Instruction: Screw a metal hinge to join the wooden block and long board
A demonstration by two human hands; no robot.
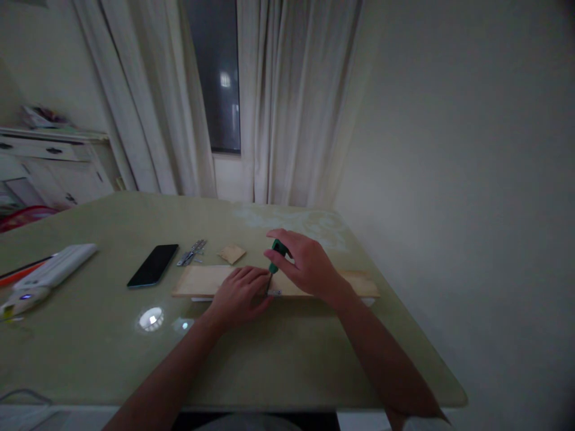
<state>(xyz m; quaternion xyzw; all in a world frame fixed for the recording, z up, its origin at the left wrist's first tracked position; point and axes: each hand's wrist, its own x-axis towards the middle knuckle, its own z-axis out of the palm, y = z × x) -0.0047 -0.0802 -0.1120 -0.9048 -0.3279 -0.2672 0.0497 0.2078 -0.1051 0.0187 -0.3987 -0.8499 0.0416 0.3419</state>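
Note:
A long wooden board (202, 280) lies flat on the green table (278, 365). My left hand (240, 294) rests on the board's front edge, fingers curled, pressing on a small metal piece (274, 293) that I cannot make out clearly. My right hand (305, 263) is closed around a green-handled screwdriver (277, 250), held upright with its tip down on the board beside my left fingertips.
A black phone (153, 264), several small metal parts (192, 252) and a small wooden square (232, 254) lie behind the board. A white power strip (54, 269) sits at the left. The wall runs close along the table's right edge.

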